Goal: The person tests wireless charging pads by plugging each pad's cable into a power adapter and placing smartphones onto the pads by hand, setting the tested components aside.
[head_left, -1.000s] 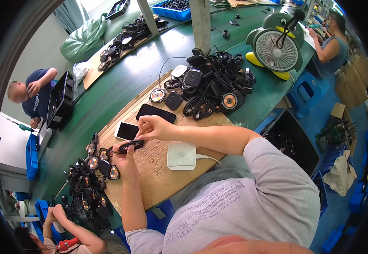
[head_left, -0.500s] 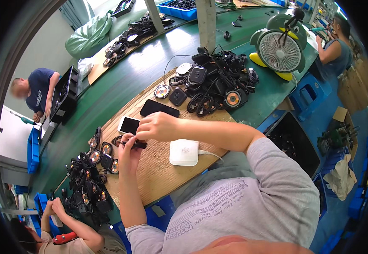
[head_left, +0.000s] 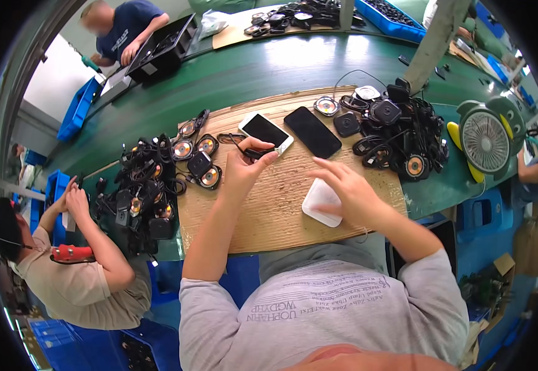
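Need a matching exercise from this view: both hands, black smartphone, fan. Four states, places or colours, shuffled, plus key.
1. Left hand
2. Right hand
3. Black smartphone
4. Penguin-shaped fan

A. Flat on cardboard, beside white-framed smartphone
B. Grey-green and yellow
C. Pinching black cable
D. Fingers spread, over white square device

Pairs: 1-C, 2-D, 3-A, 4-B

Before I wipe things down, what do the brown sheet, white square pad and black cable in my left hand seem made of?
The brown sheet looks like matte corrugated cardboard, going by its parallel ridges. The white square pad is probably smooth hard plastic: even colour, rounded corners. The black cable seems jacketed in dull, soft plastic or rubber, since it bends into a loop.
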Demonstrator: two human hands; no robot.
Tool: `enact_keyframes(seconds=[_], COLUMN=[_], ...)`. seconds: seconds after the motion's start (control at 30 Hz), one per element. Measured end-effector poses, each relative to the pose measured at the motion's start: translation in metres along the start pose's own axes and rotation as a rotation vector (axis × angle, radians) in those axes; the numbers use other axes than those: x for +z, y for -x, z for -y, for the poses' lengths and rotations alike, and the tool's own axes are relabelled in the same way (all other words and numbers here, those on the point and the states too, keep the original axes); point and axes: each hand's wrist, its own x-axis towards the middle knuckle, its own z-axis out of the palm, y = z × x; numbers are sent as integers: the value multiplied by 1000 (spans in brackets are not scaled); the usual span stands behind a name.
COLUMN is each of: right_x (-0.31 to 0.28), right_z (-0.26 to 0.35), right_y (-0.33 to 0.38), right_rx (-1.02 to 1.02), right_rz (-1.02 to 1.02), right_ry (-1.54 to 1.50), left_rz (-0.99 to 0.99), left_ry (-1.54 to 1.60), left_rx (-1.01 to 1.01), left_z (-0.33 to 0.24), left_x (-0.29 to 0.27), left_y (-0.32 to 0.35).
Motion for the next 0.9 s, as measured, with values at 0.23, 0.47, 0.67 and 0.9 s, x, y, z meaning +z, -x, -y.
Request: enact_keyframes(seconds=[0.23,0.47,0.67,0.9], right_x=[29,25,29,25], right_z=[3,2,1,3], right_y=[45,20,17,13], right_rx=[113,11,-28,-49], right_rz=[-71,-343,-388,-308], right_ry=[69,-19,5,-23], left_rz=[25,99,88,201], left_ry=[-154,-262,-343,-423], left_rx=[172,250,474,397], left_z=[2,2,11,29], left_x=[7,22,33,32], left_y=[3,18,19,27])
